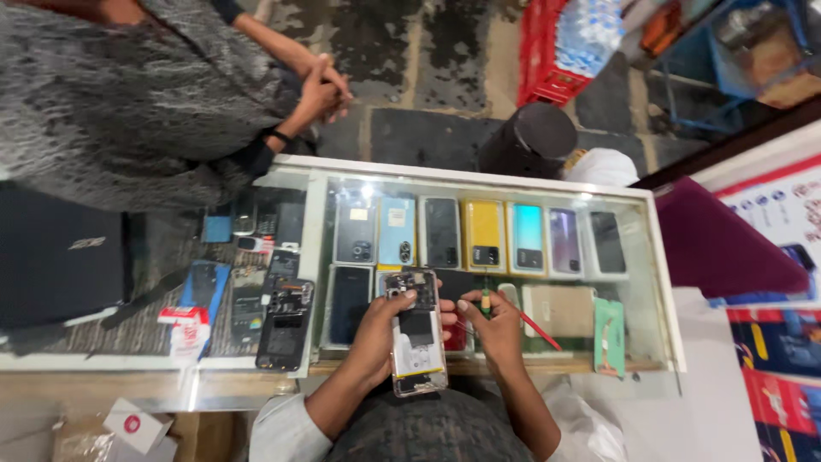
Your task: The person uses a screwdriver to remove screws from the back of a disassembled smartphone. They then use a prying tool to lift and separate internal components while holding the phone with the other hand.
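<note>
My left hand (376,335) grips an opened phone (416,335) with its back cover off, its inner board and white battery area showing. It is held upright over the near edge of a glass display counter (658,257). My right hand (494,323) pinches a small screwdriver (485,301) with a green and yellow handle, right beside the phone's right edge. A red stick-like tool (540,330) lies under my right hand on the glass.
Rows of phones (484,235) lie under the glass. Loose phone parts and an opened phone shell (285,323) rest at left, near a closed black laptop (60,257). A person in a grey top (111,94) stands beyond the counter with hands clasped. A red crate (547,51) stands behind.
</note>
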The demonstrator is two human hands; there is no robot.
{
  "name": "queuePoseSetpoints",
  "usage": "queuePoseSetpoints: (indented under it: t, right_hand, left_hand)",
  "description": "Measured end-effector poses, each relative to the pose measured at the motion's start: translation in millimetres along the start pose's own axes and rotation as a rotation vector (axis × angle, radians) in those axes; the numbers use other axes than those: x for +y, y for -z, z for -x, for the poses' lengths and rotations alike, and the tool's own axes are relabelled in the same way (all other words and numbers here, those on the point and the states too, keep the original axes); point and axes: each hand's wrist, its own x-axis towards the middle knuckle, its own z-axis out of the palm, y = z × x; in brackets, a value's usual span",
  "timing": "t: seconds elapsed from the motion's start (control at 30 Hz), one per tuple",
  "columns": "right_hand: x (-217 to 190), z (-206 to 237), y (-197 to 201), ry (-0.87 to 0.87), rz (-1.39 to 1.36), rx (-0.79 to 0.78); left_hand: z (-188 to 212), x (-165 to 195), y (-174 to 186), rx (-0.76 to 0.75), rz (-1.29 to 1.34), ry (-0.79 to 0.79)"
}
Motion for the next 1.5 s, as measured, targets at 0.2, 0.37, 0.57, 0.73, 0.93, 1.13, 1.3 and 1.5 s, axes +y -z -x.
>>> queuePoseSetpoints:
  t: [0.2, 0.37, 0.57, 0.73, 0.93, 1.13, 1.3, 1.5]
  right_hand:
    - [11, 9, 17, -0.083, -0.065, 0.018]
    - [22, 19, 20, -0.066, -0.085, 0.029]
    - [36, 34, 10, -0.101, -0.032, -0.039]
    - [30, 35, 11, -0.024, -0.101, -0.048]
    - [8, 41, -10, 0.131, 0.092, -0.161]
    - [-1, 27, -26, 0.117, 0.165, -0.186]
    - [7, 15, -33, 0.096, 0.033, -0.327]
    - [23, 4, -42, -0.001, -0.061, -0.388]
  left_hand:
    - [-9, -6, 4, 0.043, -0.002, 0.039]
    - [-18, -18, 14, 0.131, -0.075, -0.054]
    - [-12, -24, 25, 0.085, -0.376, -0.455]
    - [-2, -17, 27, -0.01, -0.455, -0.593]
    - [15, -16, 34, -0.013, -0.625, -0.43]
    - [13, -10, 42, -0.039, -0.451, -0.294]
    - [13, -2, 57, -0.037, -0.325, -0.223]
    - [13, 18, 76, -0.075, -0.593, -0.313]
